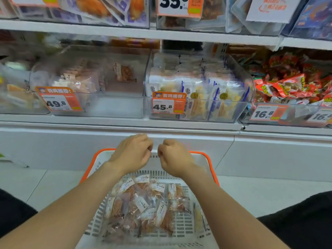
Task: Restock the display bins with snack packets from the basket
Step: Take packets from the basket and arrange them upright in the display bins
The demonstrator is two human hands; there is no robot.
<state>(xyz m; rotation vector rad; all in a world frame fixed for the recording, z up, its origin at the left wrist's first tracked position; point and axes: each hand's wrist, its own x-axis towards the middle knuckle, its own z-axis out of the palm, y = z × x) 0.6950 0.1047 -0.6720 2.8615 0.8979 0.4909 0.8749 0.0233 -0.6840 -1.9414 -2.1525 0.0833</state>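
Snack packets point(143, 203) lie heaped in the basket point(212, 166), both hands clenched over its far rim.

The left hand point(132, 153) and right hand point(175, 158) hover close together, fingers curled with nothing seen in them. The basket sits on pale floor tiles point(45, 186), which lie open on either side of it. Beyond it rises the white shelf base point(53, 146). Above that, the 49.8 bin point(115, 105) shows bare room along its front, the 45.8 bin point(197, 112) is packed, and red packets point(291, 87) fill the bin to the right.
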